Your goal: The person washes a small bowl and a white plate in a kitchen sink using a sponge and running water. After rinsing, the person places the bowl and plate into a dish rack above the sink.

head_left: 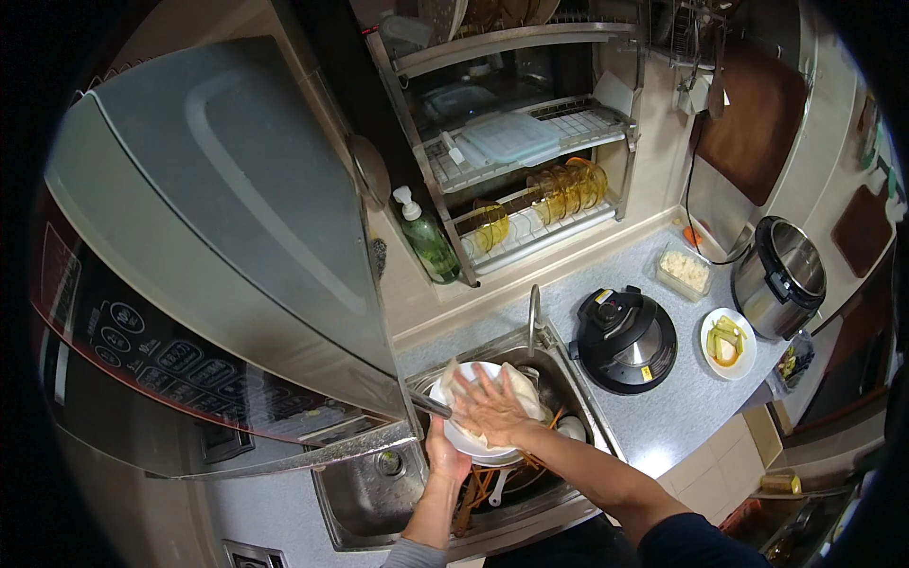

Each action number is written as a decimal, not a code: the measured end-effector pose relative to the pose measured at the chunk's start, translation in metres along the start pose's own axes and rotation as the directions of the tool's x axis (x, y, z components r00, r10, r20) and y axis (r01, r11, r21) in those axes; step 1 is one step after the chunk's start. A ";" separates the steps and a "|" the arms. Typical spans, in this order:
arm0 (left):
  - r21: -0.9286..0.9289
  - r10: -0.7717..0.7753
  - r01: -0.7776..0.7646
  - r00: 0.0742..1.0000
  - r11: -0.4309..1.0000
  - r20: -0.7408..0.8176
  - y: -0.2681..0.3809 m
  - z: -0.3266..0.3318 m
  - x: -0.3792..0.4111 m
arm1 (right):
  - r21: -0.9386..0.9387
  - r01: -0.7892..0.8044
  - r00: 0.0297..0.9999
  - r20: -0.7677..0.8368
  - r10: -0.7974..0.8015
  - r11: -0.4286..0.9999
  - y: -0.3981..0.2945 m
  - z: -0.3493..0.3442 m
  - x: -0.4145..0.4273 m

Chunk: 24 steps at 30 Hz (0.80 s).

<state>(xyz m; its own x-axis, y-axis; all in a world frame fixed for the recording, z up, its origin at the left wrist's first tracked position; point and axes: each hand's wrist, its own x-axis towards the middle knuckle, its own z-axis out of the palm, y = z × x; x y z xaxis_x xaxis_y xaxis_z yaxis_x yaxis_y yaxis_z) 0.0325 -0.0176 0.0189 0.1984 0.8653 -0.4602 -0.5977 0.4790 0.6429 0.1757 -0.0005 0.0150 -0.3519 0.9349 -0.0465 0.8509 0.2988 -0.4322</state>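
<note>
My left hand point(447, 452) grips the near left rim of a white plate point(477, 449) over the right basin of a double steel sink. Spread flat, my right hand point(490, 408) presses a cream cloth point(523, 389) onto the plate's face. Beneath the plate, chopsticks point(486, 485), a white spoon-like utensil point(499, 488) and other dishes lie in the basin. A curved faucet point(534, 316) rises behind it.
A large hinged appliance door point(234, 177) juts in from the left. On the right counter are a black pressure-cooker lid point(626, 341), a plate of green vegetable pieces point(746, 357), a glass box of rice-like food point(683, 271) and a steel cooker point(770, 284). A dish rack point(540, 245) stands behind.
</note>
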 end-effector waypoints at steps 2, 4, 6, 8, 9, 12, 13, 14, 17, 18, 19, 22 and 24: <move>0.004 0.101 -0.101 0.994 0.995 -0.043 -0.010 -0.006 0.005 | -0.057 -0.137 0.977 -0.175 0.125 0.989 -0.003 0.003 0.003; -0.018 0.166 -0.166 0.986 0.986 -0.010 -0.019 0.006 -0.005 | 0.041 -0.318 0.927 -0.197 0.320 0.947 -0.002 0.010 0.002; 0.023 0.240 -0.240 0.970 0.971 -0.022 -0.026 0.019 -0.016 | 0.151 -0.438 0.877 -0.144 0.458 0.886 -0.004 0.005 -0.005; 0.029 0.239 -0.238 0.970 0.971 -0.042 -0.031 0.023 -0.023 | 0.219 -0.512 0.840 -0.075 0.537 0.831 -0.012 0.020 -0.003; 0.030 0.237 -0.236 0.970 0.971 -0.050 -0.033 0.023 -0.025 | 0.248 -0.550 0.817 -0.039 0.575 0.798 -0.018 0.022 -0.001; 0.058 0.231 -0.231 0.973 0.971 0.007 -0.035 0.016 -0.018 | 0.287 -0.494 0.869 0.168 0.465 0.820 -0.029 0.023 0.001; 0.071 0.234 -0.235 0.972 0.969 0.019 -0.034 0.015 -0.016 | 0.293 -0.461 0.886 0.207 0.415 0.838 -0.033 0.022 0.002; 0.075 0.230 -0.232 0.973 0.970 0.026 -0.032 0.013 -0.016 | 0.322 -0.389 0.909 0.284 0.304 0.863 -0.032 0.019 0.003; 0.089 0.185 -0.189 0.982 0.978 0.048 -0.017 0.019 -0.018 | 0.404 -0.114 0.985 0.166 0.050 0.908 -0.017 0.029 0.007; 0.088 0.167 -0.169 0.985 0.982 0.032 -0.010 0.010 -0.016 | 0.417 -0.036 0.982 0.184 -0.046 0.908 -0.026 0.016 0.006; 0.085 0.140 -0.142 0.990 0.986 0.029 -0.006 0.006 -0.013 | 0.446 0.009 0.981 0.172 -0.095 0.895 -0.027 0.011 0.005; 0.062 0.120 -0.124 0.991 0.990 0.064 0.003 0.009 -0.012 | 0.480 0.089 0.964 0.178 -0.196 0.873 -0.030 -0.009 -0.002; 0.061 0.146 -0.150 0.986 0.987 0.078 0.004 0.014 -0.016 | 0.422 0.165 0.960 0.140 -0.244 0.891 -0.028 -0.005 -0.010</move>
<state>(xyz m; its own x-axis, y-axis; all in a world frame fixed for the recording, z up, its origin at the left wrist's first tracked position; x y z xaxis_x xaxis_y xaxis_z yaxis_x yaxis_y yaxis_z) 0.0382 -0.0274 0.0376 0.1693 0.9347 -0.3125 -0.5720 0.3514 0.7412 0.1574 -0.0169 0.0315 -0.5998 0.7975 -0.0655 0.5357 0.3394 -0.7732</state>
